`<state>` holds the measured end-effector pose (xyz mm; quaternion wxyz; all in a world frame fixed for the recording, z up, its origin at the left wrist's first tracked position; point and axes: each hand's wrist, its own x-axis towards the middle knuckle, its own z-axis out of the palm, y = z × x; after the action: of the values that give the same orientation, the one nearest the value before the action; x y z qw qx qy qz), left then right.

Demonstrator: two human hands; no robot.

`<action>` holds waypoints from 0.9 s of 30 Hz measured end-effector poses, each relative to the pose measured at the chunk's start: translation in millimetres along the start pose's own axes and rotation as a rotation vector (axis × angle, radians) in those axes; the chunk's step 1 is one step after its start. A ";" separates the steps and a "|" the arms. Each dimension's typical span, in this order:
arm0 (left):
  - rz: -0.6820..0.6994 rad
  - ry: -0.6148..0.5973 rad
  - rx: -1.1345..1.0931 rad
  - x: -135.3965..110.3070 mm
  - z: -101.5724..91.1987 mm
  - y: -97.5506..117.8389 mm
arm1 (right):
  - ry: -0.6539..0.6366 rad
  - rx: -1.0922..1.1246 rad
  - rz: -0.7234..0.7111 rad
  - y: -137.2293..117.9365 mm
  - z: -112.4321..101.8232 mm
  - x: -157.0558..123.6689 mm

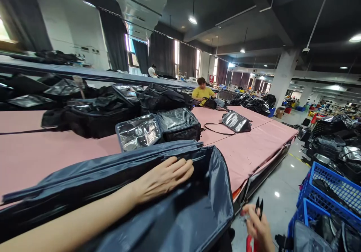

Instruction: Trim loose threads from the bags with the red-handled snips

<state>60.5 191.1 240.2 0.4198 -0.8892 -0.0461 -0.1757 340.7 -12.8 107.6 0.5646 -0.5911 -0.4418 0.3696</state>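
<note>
A large black bag (183,222) with a grey-blue lining gapes in front of me, its top flap folded back towards the table. My left hand (166,176) reaches across its opening, back of the hand up, and rests against the inner far side with fingers extended; the fingertips partly hide that lining. To the right of the bag, my right hand (259,225) is closed round thread snips (258,208). Their dark blades point up and a red handle shows below the palm. The snips are apart from the bag.
On the pink-covered table (220,150) lie an open silver-lined cooler bag (180,122), a flat bag with a strap (236,122) and a row of black bags (104,113). A person in yellow (203,93) works at the far side. Blue crates (332,180) stand at right.
</note>
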 end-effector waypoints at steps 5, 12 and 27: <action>-0.014 0.009 -0.002 26.3 -6.4 -4.2 | 0.126 -0.079 -0.286 -74.2 -3.5 67.6; -0.015 0.018 -0.092 28.1 -17.4 -1.5 | -0.184 -0.616 -0.643 -167.7 44.5 153.0; -0.227 -0.058 -0.035 62.2 10.7 31.2 | -0.259 -0.761 -0.655 -165.8 84.0 174.2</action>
<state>128.8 175.1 233.0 0.3804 -0.8901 -0.1555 -0.1973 303.2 175.0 275.7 0.3363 -0.5347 -0.7731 0.0566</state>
